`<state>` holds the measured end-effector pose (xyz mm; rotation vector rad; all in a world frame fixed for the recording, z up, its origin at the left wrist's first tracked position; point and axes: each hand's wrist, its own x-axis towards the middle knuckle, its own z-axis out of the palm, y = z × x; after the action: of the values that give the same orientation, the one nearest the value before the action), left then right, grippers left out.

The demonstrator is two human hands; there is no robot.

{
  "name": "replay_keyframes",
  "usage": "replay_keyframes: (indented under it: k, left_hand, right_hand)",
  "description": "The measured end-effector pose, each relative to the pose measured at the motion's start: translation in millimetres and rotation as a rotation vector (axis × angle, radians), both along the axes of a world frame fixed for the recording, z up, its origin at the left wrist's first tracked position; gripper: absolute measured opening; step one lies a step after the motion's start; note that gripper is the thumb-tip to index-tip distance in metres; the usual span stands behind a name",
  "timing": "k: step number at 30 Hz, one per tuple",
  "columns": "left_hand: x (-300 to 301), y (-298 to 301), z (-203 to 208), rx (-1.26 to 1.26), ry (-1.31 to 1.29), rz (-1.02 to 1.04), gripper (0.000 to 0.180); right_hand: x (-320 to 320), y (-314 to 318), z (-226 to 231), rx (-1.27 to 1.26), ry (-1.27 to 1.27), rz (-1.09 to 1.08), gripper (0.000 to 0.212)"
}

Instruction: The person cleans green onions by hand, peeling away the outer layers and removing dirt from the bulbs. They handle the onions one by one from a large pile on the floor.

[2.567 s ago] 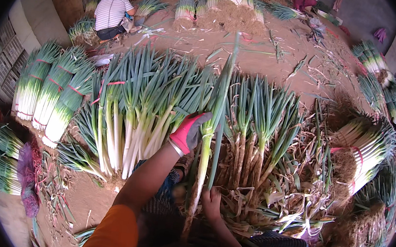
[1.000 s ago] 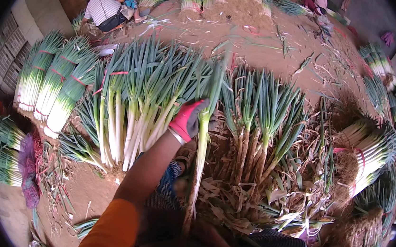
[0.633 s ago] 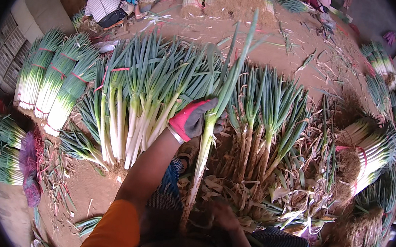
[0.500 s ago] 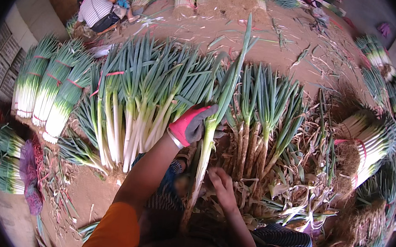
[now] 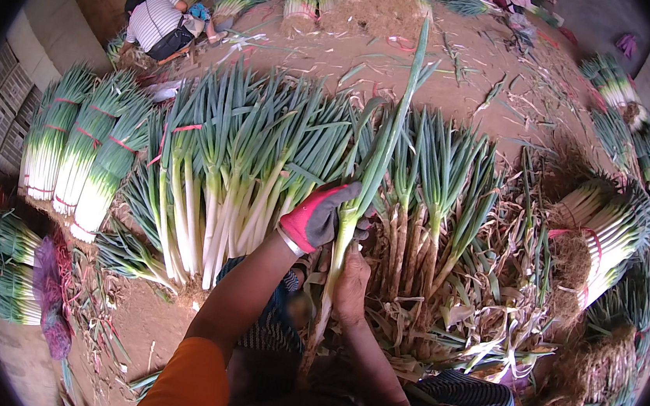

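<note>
My left hand (image 5: 319,218), in a red and grey work glove, is wrapped round a long green onion (image 5: 383,154) just where its leaves begin to fork. The onion stands nearly upright before me, green leaves up, its soil-stained lower end down by my lap. Below the glove, my bare right hand (image 5: 351,288) is closed against the pale stalk, its fingers pinched at the stalk's right side. Whether they grip a loose outer layer there is hidden. Peeled onions with white stalks (image 5: 219,208) lean in a row to the left. Unpeeled, brown-skinned onions (image 5: 432,245) stand to the right.
Tied onion bundles (image 5: 80,148) stand at the far left, and more bundles (image 5: 603,238) lie at the right. Dry peelings (image 5: 479,304) cover the ground right of my knees. A person in a striped shirt (image 5: 158,22) crouches at the back left.
My right hand has moved up and left from beside the stalk, and its fingers have closed at it below the glove. The left hand keeps its hold, slightly lower.
</note>
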<state>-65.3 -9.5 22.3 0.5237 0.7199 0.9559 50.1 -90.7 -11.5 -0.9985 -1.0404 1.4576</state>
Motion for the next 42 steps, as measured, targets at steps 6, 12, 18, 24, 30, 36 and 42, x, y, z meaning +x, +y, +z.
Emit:
replay_keyframes:
  k: [6,12,18,24,30,36,42]
  left_hand:
    - [10.4,-1.8,8.4,0.078,0.098,0.044,0.040]
    - [16.3,3.2,6.5,0.106,-0.014,0.060,0.034]
    - [1.2,0.1,9.5,0.122,-0.148,-0.010,0.039]
    - [2.4,9.9,-2.7,0.041,-0.193,0.065,0.033]
    - [-26.1,25.2,-9.9,0.123,-0.253,0.219,0.029]
    - [-56.0,41.3,-17.0,-0.083,-0.410,0.399,0.039]
    - [11.1,2.9,-19.6,-0.207,-0.032,0.282,0.040]
  right_hand:
    - [9.2,13.3,-45.8,0.080,-0.218,-0.095,0.047]
    - [8.5,-19.8,-133.5,-0.155,-0.062,0.042,0.032]
    - [45.7,-100.3,-159.7,0.067,-1.078,0.836,0.030]
    - [87.8,-151.9,-193.6,0.003,-1.336,0.764,0.034]
    - [53.7,-88.9,-119.0,-0.301,0.053,0.400,0.032]
    - [37.6,-84.4,-25.5,-0.608,0.359,0.447,0.048]
    - [29.3,-27.3,-20.1,-0.375,0.141,0.328,0.049]
